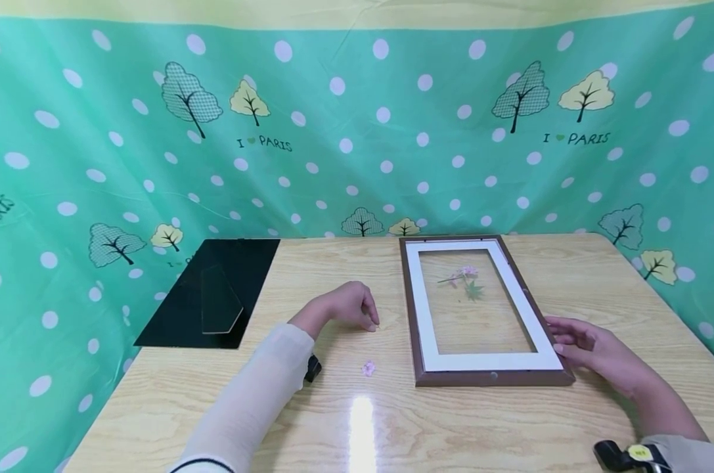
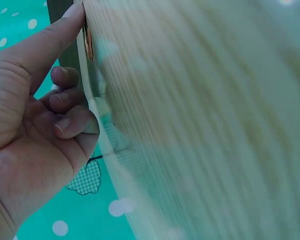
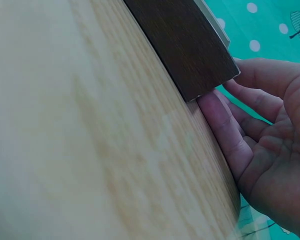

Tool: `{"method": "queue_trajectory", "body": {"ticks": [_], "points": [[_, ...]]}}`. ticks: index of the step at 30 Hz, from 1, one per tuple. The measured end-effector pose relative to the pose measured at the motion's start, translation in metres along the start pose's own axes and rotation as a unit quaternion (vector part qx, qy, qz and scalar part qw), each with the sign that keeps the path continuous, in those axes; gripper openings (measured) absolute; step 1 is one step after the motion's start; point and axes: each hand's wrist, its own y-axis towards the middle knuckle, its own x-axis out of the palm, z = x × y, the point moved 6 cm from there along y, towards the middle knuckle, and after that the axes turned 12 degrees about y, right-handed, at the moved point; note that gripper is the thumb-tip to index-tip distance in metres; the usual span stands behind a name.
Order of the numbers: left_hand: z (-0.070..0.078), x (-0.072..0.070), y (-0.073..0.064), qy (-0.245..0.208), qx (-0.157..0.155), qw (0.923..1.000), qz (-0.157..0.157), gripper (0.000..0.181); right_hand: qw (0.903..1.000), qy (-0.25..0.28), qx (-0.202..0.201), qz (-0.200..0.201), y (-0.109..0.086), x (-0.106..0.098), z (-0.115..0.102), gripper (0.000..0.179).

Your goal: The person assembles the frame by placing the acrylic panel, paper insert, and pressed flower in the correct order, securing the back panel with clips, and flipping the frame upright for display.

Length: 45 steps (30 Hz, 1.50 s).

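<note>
My left hand (image 1: pixel 352 305) is low over the table, fingertips down at a tiny pale yellowish bit (image 1: pixel 378 327). In the left wrist view an orange-brown sliver (image 2: pixel 89 44) shows beside the extended thumb, the other fingers curled; I cannot tell whether it is pinched. My right hand (image 1: pixel 593 351) holds the lower right edge of a brown picture frame (image 1: pixel 494 378), thumb and fingers at its corner in the right wrist view. Inside its white mat (image 1: pixel 430 309), under or on the clear pane, show a pink flower sprig (image 1: pixel 468 270) and a green leaf (image 1: pixel 473 291).
A loose pink blossom (image 1: pixel 368 368) lies on the table (image 1: pixel 309 420) just nearer than my left hand. At the left lies a black backing board (image 1: pixel 182 295) with a stand flap. A green dotted curtain (image 1: pixel 357 151) hangs behind and beside the table.
</note>
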Motion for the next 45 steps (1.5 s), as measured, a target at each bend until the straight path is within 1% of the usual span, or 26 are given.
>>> {"method": "queue_trajectory", "body": {"ticks": [5,8,13,18,25,30,36,42,45], "points": [[0.003,0.000,-0.001,-0.008,-0.001,0.9999,-0.006,0.008,1.0000,0.000,0.004,0.002,0.000,0.000,0.000,0.068],[0.004,0.000,-0.003,-0.001,-0.002,1.0000,-0.007,0.008,1.0000,0.003,0.003,0.001,0.000,0.000,0.000,0.068],[0.006,0.001,-0.003,0.013,0.008,0.9998,-0.009,0.007,1.0000,-0.004,0.001,0.001,0.000,0.000,0.000,0.067],[0.007,0.000,-0.003,0.001,0.007,0.9999,-0.014,0.009,1.0000,-0.007,0.005,0.002,0.000,0.000,0.001,0.068],[0.007,0.001,-0.003,0.013,0.007,0.9997,-0.020,0.009,1.0000,0.003,0.000,0.000,0.000,0.000,0.000,0.067],[0.006,0.003,-0.003,0.011,0.007,0.9996,-0.024,0.007,1.0000,0.008,-0.001,0.000,0.001,-0.001,0.001,0.068],[0.009,0.005,-0.005,0.025,0.017,0.9988,-0.038,0.008,0.9999,0.008,0.006,0.000,0.001,0.000,0.002,0.069],[0.013,0.007,-0.006,0.049,0.026,0.9971,-0.051,0.013,1.0000,0.003,0.008,0.001,0.001,0.000,0.002,0.069],[0.013,0.005,-0.006,0.055,0.034,0.9968,-0.047,0.015,1.0000,0.002,0.005,0.000,0.002,0.000,0.003,0.069]]}}
